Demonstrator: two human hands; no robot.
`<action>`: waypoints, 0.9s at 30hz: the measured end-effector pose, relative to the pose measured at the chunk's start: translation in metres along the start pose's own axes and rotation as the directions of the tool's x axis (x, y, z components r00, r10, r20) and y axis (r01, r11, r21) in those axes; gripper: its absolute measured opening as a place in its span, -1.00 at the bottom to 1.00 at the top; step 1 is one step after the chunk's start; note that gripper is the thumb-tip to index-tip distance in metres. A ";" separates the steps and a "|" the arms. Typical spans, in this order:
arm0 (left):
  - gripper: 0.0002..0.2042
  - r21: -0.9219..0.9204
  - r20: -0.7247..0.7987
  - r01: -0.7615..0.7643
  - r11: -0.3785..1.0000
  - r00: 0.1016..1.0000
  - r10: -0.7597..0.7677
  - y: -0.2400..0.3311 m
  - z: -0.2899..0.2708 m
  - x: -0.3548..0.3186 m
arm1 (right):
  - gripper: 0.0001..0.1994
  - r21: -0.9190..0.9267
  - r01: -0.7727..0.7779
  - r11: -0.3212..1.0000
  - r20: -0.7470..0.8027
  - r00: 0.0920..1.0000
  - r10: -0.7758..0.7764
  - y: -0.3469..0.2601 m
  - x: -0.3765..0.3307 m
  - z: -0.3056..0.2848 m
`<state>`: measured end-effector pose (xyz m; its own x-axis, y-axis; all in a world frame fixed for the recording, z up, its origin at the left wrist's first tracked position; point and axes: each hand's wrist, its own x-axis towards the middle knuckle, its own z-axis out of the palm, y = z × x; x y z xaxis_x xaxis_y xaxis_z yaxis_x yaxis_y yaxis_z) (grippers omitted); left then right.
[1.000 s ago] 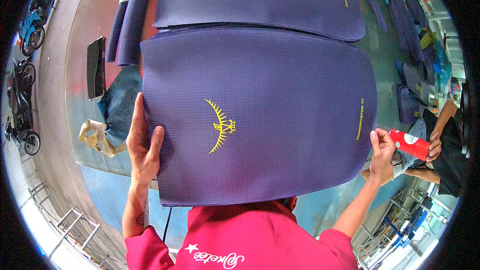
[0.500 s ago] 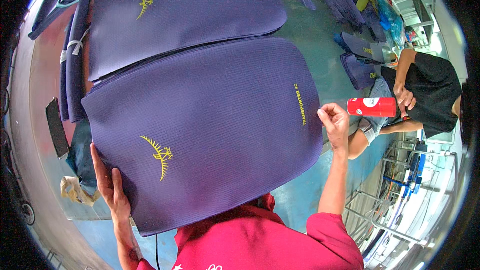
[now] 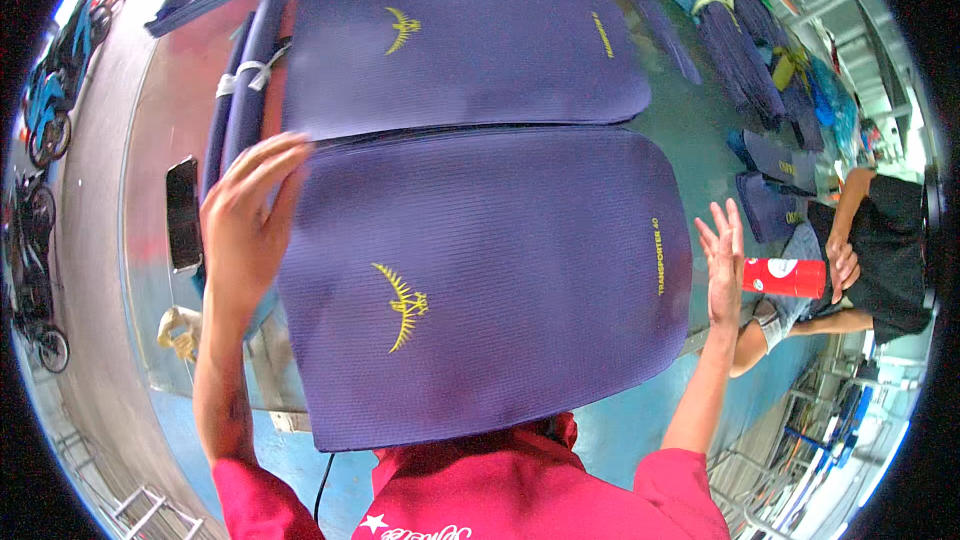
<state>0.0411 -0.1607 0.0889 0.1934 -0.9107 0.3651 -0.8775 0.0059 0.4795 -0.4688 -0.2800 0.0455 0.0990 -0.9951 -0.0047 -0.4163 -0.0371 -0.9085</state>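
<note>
A purple textured sheet (image 3: 520, 340) with a yellow emblem lies on top of the near stack. My left hand (image 3: 250, 215) is raised at its upper left corner, fingers stretched out and close together; whether the fingertips touch the corner I cannot tell. Beside the right edge, my right hand (image 3: 722, 265) is open with fingers spread, holding nothing. Behind the near stack is a second stack of like purple sheets (image 3: 480, 50). A red can (image 3: 790, 278) with white patches appears just right of my right hand.
A phone-like black slab (image 3: 183, 215) is at the table's left side, above a crumpled beige cloth (image 3: 180, 332). Tied purple rolls (image 3: 262, 60) flank the far stack. Bundled purple strips (image 3: 720, 40) lie far right. A co-worker in black (image 3: 885, 250) sits at the right.
My left hand has moved up from the near sheet's left edge to its upper left corner. My right hand has gone from curled fingers at the right edge to spread fingers. The view has shifted.
</note>
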 end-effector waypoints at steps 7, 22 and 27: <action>-0.69 0.044 0.453 -0.446 0.894 0.806 0.380 -0.051 0.051 0.089 | -0.31 -0.158 0.171 0.973 0.093 0.983 -0.158 -0.032 -0.004 0.015; -0.83 0.151 0.612 -0.602 0.784 0.680 0.404 -0.065 0.059 0.120 | -0.20 -0.070 0.281 0.957 0.054 0.959 -0.278 -0.082 0.003 0.015; -0.86 -0.175 0.606 -0.055 0.983 0.781 0.152 -0.072 0.037 0.157 | -0.28 0.109 0.233 0.966 0.246 0.936 -0.253 -0.102 0.039 0.049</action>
<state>0.1181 -0.3189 0.0825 -0.2479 -0.9606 -0.1254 -0.7965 0.1284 0.5908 -0.3784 -0.3110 0.1173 0.4203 -0.8990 0.1231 -0.2806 -0.2578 -0.9246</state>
